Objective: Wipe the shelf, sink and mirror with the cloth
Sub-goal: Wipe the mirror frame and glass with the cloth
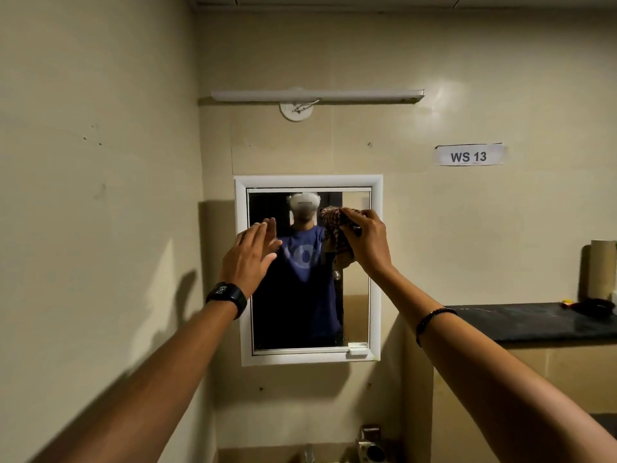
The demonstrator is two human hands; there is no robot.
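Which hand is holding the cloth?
The right hand grips the checked cloth against the mirror. The left hand, above the black watch, is open and empty.

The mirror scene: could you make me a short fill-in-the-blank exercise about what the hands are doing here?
1. The right hand presses the ____ against the mirror.
2. The left hand is open and holds ____.
3. The wall sign reads WS ____.
4. A black watch sits on the ____ wrist.

Missing words: cloth; nothing; 13; left

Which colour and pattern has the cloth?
The cloth is brown and cream checked, best seen in the head view.
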